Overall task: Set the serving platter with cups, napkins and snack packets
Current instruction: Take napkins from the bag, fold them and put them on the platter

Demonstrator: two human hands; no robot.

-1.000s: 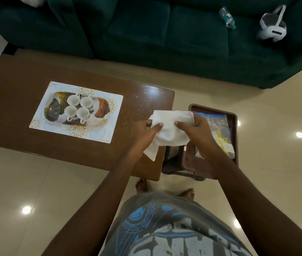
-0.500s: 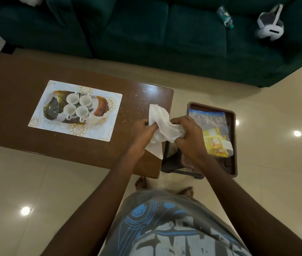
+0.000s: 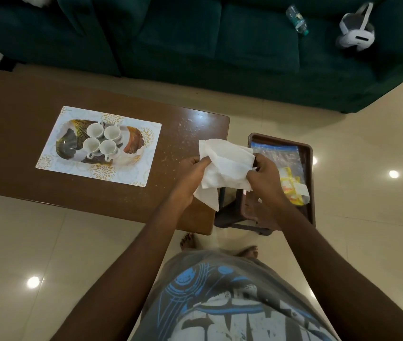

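Between the two hands hangs one soft white paper napkin, crumpled and partly folded, held in the air over the near right corner of the brown wooden table. The left hand pinches its left side and the right hand pinches its right edge. Left on the table, four round white cups sit close together on a shiny oval platter, on a flowery rectangular mat. Right of the hands, a brown plastic tray holds a clear bag and yellow snack packets.
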